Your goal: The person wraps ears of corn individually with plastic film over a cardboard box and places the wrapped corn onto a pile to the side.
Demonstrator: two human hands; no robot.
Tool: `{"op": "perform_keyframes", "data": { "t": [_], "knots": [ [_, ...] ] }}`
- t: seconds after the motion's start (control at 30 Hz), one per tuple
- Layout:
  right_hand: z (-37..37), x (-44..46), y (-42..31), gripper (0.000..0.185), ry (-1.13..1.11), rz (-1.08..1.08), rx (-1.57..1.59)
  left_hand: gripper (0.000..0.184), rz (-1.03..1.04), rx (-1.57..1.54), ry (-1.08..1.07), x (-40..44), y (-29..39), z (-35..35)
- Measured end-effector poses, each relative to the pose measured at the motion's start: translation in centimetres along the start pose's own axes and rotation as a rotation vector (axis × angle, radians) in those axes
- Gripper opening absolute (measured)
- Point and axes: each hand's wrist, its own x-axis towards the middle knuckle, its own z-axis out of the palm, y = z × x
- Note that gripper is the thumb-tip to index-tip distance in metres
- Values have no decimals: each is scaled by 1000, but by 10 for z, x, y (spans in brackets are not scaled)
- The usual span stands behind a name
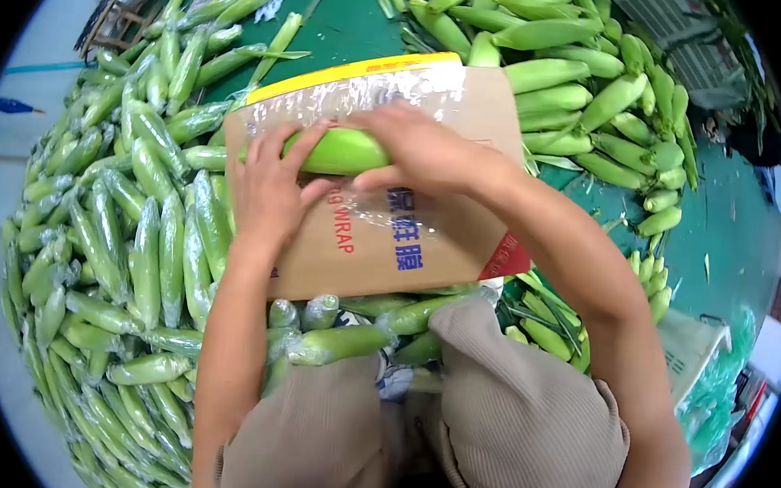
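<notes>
A green ear of corn in its husk (347, 153) lies across a cardboard cling wrap box (309, 257) over my knees. My left hand (274, 179) grips the corn's left end, fingers over the top and thumb below. At the other end, my right hand (414, 147) curls over the corn, slightly blurred. Clear plastic film (284, 90) covers the upper part of the box, along a yellow strip (356, 67) at its far edge. Some film also shows beneath the corn and my right hand.
Film-wrapped corn (144, 247) is heaped on the left, with more wrapped ears (340, 344) against my lap. Unwrapped corn (587, 104) is piled at the upper right on a green surface (731, 238). A pale green crate (692, 352) stands at the right.
</notes>
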Motion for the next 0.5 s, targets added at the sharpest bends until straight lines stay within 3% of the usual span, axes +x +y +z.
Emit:
{"op": "perform_keyframes", "data": {
  "t": [0.03,0.07,0.13,0.2,0.27,0.33,0.4,0.47,0.5],
  "knots": [
    [-4,-11,6,86,37,36,105,74,-94,-67,29,-1,3,3],
    [-13,-32,10,88,172,3,126,74,-91,-21,17,0,4,0],
    [-38,-81,18,91,198,80,112,74,-78,59,-10,3,8,-10],
    [-42,-105,12,77,-43,116,-134,73,-23,48,71,-2,1,-3],
    [-22,-105,7,63,24,-14,-337,71,60,33,103,-2,-4,3],
    [0,-96,12,34,42,-149,-298,70,29,2,61,0,0,3],
    [4,-107,17,24,107,-197,-235,70,39,5,57,0,-4,0],
    [13,-134,21,34,523,35,108,71,68,20,1,2,-4,-6],
    [11,-133,13,43,575,94,175,72,58,21,-27,-2,-5,-7]
  ]
}}
